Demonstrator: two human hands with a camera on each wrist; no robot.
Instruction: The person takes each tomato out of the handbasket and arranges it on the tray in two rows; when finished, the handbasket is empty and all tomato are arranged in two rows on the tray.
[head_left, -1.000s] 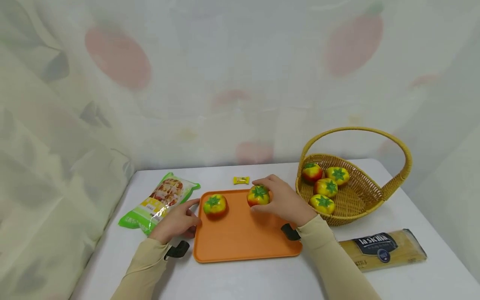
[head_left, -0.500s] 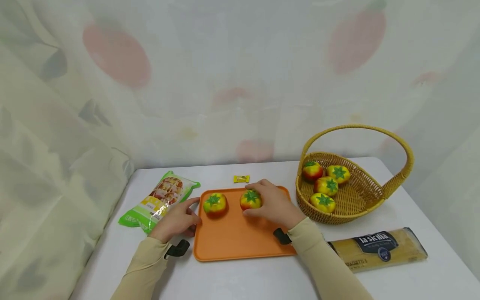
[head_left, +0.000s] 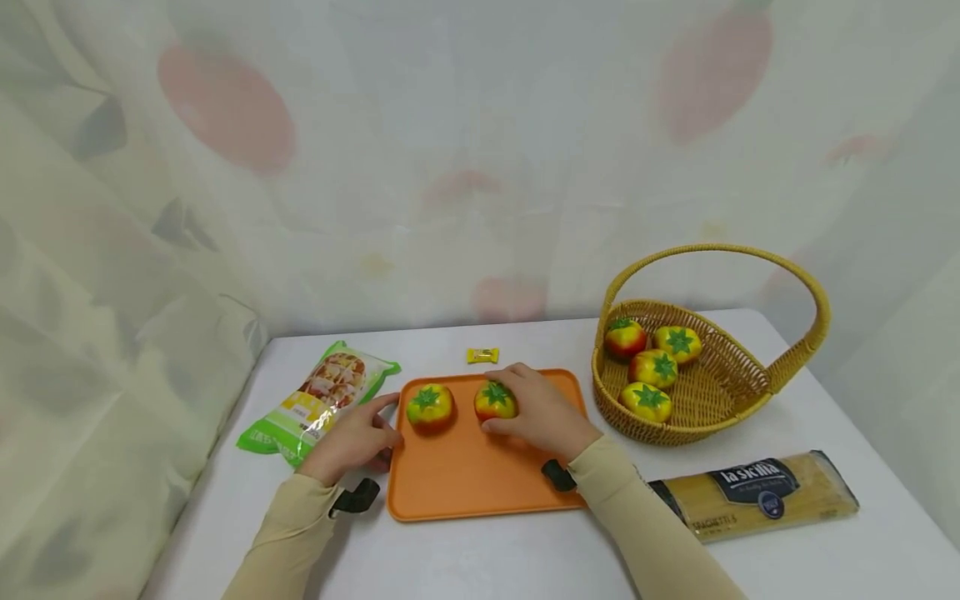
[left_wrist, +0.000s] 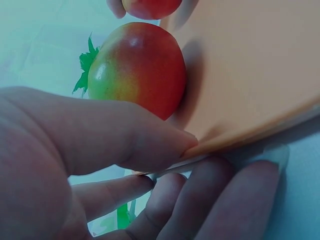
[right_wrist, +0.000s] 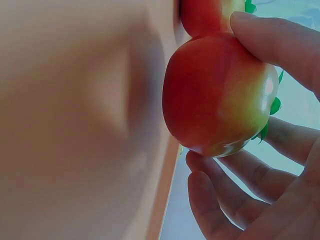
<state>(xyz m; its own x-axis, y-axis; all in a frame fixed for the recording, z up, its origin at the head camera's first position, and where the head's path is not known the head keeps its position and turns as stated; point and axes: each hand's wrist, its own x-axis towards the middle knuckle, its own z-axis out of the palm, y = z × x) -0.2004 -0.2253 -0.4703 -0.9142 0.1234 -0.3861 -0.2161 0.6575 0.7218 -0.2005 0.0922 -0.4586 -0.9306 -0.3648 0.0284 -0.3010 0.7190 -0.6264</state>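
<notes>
My right hand point(head_left: 542, 412) grips a red-and-yellow tomato point(head_left: 495, 402) with a green leafy top, thumb on one side and fingers on the other. It is over the back middle of the orange tray point(head_left: 480, 483); whether its underside touches the tray I cannot tell. On the tray's back left corner sits a second tomato point(head_left: 430, 408), seen close up in the left wrist view point(left_wrist: 142, 70). My left hand point(head_left: 352, 442) pinches the tray's left rim, the thumb on top and the other fingers outside and below the edge.
A wicker basket point(head_left: 712, 412) with a tall handle stands at the right, several tomatoes inside. In front of it lies a spaghetti pack point(head_left: 780, 496). A green food bag point(head_left: 330, 396) lies left of the tray, and a small yellow wrapped candy point(head_left: 482, 355) behind it.
My right hand has moved left and slightly down with its tomato, nearer the tomato in the tray's corner. The left hand has stayed at the tray's rim.
</notes>
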